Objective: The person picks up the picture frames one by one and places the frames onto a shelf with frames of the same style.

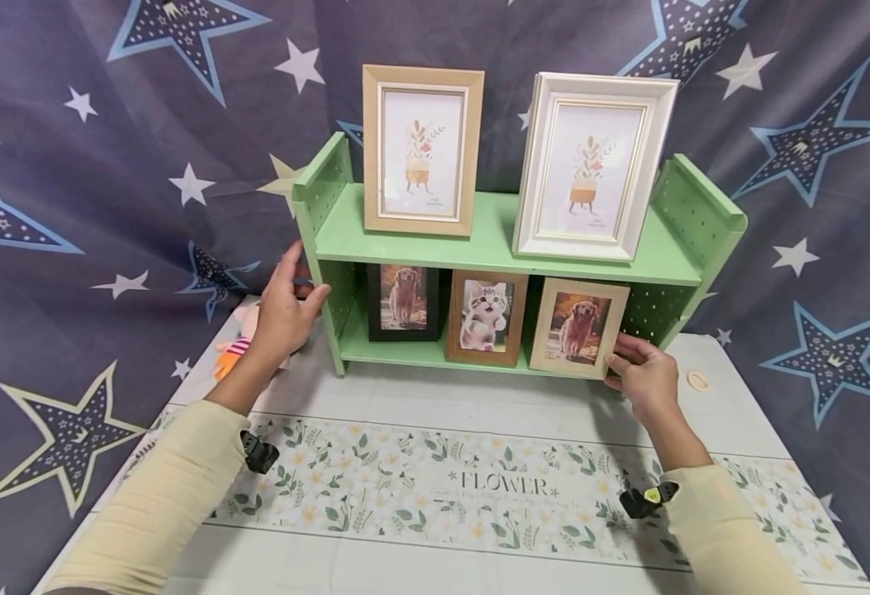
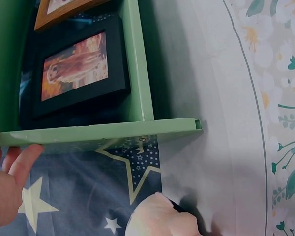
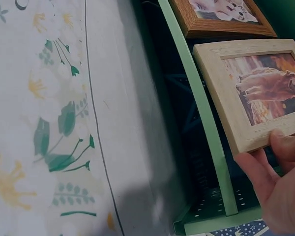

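Observation:
My right hand (image 1: 646,384) pinches the lower right corner of a pale wood photo frame (image 1: 539,355) with a dog picture, thumb on its front. That frame is at the right of the lower tier of a green two-tier shelf (image 1: 405,244), tilted in the right wrist view. Against the outer left side panel (image 2: 93,130) of the shelf, my left hand (image 1: 286,314) rests its fingers, thumb near the front edge. Beside the pale frame stand a brown frame (image 1: 482,357) with a kitten picture and a black frame (image 1: 403,335) with a dog picture.
On the upper tier stand a light wood frame (image 1: 371,149) and a white frame (image 1: 534,165). A small plush toy (image 1: 230,355) lies left of the shelf, a wooden ring (image 1: 698,381) to its right. A floral cloth (image 1: 375,479) covers the table; a star-patterned curtain (image 1: 241,107) hangs behind.

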`<state>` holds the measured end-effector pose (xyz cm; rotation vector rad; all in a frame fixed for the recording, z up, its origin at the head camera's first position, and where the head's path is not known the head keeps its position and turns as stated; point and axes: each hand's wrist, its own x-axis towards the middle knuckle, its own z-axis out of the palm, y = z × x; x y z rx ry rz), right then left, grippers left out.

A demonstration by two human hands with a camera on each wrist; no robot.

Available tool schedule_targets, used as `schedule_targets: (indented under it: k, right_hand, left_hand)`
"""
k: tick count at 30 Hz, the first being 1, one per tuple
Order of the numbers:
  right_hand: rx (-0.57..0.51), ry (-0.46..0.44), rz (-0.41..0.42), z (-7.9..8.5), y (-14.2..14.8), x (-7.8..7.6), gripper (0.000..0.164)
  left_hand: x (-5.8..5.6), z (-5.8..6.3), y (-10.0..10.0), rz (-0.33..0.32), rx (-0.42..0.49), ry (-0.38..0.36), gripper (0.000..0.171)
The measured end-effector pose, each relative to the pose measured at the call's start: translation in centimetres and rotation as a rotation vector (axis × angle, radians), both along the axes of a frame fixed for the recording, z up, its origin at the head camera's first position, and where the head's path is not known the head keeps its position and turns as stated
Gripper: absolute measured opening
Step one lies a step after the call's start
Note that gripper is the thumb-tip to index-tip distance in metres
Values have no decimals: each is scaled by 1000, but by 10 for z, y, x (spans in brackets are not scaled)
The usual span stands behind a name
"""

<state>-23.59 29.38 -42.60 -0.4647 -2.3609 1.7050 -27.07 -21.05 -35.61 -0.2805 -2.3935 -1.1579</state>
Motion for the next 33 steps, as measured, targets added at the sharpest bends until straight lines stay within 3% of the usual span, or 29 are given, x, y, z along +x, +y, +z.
schedule_targets:
  k: [11, 33]
  right_hand:
    - [-20, -12, -13, -3, -2, -8, 47]
    - [86, 8, -63, -5, -12, -16, 46]
  left_hand:
    - [1, 0, -1, -1, 4, -7, 73]
    - [1, 0, 1, -8, 3, -15, 72]
